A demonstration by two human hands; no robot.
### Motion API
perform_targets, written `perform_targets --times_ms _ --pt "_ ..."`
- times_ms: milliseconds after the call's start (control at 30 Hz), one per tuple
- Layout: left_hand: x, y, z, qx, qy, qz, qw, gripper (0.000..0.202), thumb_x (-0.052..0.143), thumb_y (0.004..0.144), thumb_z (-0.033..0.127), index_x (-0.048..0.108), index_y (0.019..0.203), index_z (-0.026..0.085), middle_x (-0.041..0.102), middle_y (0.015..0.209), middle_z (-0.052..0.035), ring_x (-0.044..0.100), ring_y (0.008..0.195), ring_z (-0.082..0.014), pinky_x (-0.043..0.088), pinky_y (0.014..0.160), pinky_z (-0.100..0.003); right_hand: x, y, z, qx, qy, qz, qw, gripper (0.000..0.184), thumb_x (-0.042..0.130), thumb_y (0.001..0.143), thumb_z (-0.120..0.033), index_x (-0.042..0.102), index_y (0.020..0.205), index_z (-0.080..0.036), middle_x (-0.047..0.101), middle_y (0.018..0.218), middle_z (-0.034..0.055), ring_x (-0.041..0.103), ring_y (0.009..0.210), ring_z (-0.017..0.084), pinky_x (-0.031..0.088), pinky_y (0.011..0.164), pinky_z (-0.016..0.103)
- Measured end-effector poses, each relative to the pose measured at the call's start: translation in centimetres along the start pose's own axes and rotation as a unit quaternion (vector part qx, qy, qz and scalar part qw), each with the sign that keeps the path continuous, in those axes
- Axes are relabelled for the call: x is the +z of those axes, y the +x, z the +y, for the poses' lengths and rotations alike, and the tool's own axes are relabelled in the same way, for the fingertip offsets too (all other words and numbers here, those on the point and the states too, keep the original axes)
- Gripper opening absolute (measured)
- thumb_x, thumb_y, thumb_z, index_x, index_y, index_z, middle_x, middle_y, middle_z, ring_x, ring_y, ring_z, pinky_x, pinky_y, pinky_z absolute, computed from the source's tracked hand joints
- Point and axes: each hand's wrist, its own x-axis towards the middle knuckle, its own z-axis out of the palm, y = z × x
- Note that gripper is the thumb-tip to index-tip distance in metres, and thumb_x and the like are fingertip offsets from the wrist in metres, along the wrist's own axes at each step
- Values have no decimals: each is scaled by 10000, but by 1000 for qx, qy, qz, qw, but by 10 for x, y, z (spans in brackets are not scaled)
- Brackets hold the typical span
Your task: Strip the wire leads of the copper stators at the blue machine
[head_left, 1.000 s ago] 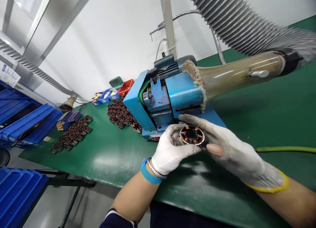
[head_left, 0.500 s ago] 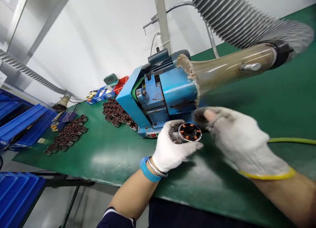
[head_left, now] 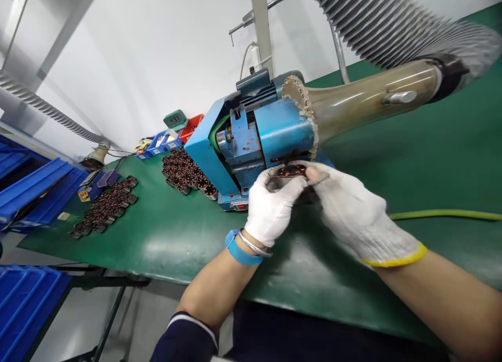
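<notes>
Both hands (head_left: 274, 205) now gripping stator (head_left: 291, 170), raised against blue machine (head_left: 282, 132)

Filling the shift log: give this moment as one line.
left hand: grips stator | right hand: pinches stator | position: just before blue machine | surface: green table

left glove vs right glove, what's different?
The left hand has a plain white glove cuff, with a blue wristband and silver bangle behind it; the right hand has a yellow cuff edge, no band. The right hand shows one bare fingertip; the left hand shows none. Both wear white knit gloves and pinch the stator by the blue machine.
</notes>
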Motion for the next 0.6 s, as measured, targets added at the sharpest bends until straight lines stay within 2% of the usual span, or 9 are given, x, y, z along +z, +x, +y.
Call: perform_targets --times_ms 167,400,600 --pt "0 4 2 5 9 -12 1000 255 830 766 269 713 975 180 798 1010 -63 753 989 -213 579 1060 -434 -3 4 -2 -15 -60 -20 998 442 752 844 -619 789 1042 -225 818 1062 68 764 1093 311 647 1001 428" --pt "-3 8 -2 41 13 -13 999 522 983 579 415 686 944 191 790 1009 -77 733 1026 -271 574 1027 -455 0 4 4 -1 26 -16 1000 379 793 836 -532 782 1048 -219 815 1114 62 758 1098 295 635 1004 384" --pt "-3 6 -4 46 27 -11 999 540 982 588 462 669 946 204 784 1034 -65 739 1044 -258 567 1055 -455 0 1 1 17 29 -9 999 446 818 804 -582 773 1055 -216 810 1110 76 738 1145 309 593 1071 415"
